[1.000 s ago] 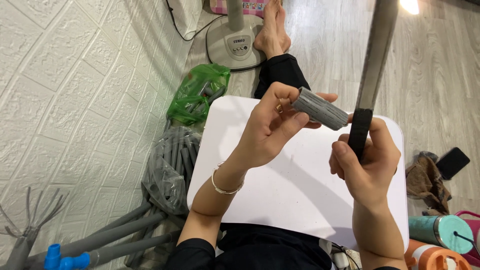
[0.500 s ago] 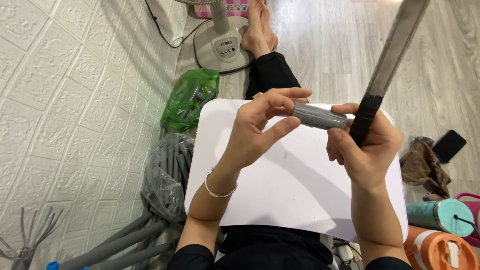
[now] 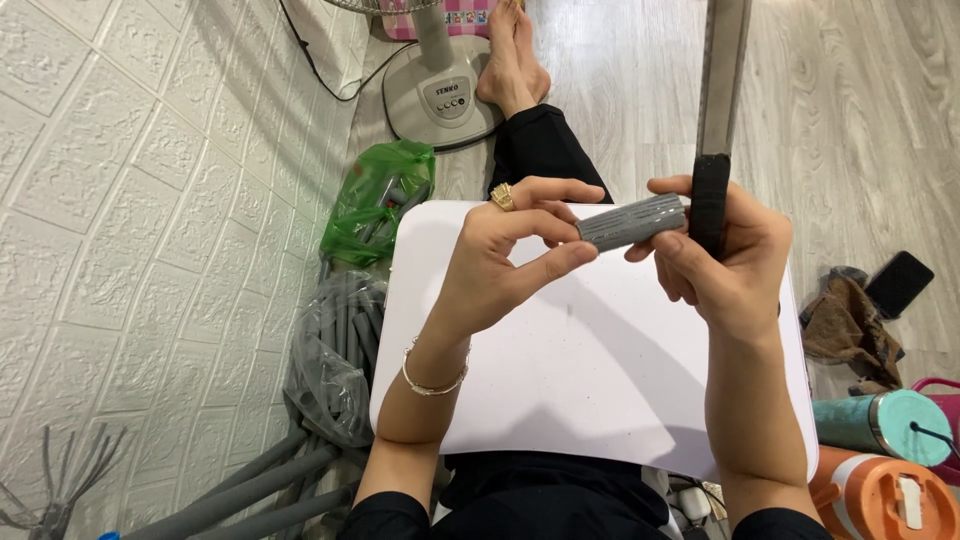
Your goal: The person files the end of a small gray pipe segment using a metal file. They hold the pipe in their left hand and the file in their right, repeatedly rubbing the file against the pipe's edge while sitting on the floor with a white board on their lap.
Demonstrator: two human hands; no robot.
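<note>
Since the earlier frames the long flat grey metal bar [image 3: 722, 80] has been swung from a rightward slant to nearly upright, and the short ribbed grey cylinder [image 3: 632, 221] has been levelled so that it lies almost across the scene.

The cylinder is pinched at its left end by the left hand [image 3: 500, 260]: the thumb is pressed beneath and the forefinger is curled over the top, so this grip is closed on it. A gold ring is worn on that hand and a thin bangle [image 3: 432, 385] sits at the wrist. The right end of the cylinder is met by the right hand [image 3: 730, 265], whose grip is wrapped shut around the black handle [image 3: 709, 200] of the bar; the cylinder's right end touches that handle. Both are held in the air above the white rectangular surface [image 3: 560, 380], toward its far edge.

To the left of the surface a green plastic bag [image 3: 375, 205] with grey pieces in it lies on the floor, and nearer, a clear bag of grey tubes [image 3: 335, 360] is seen against the white textured wall. A fan base [image 3: 440, 95] stands at the far side beside a bare foot. At the right, near corner a teal bottle [image 3: 885, 425] and an orange container [image 3: 880, 495] are seen, with a dark phone [image 3: 898, 283] further off.
</note>
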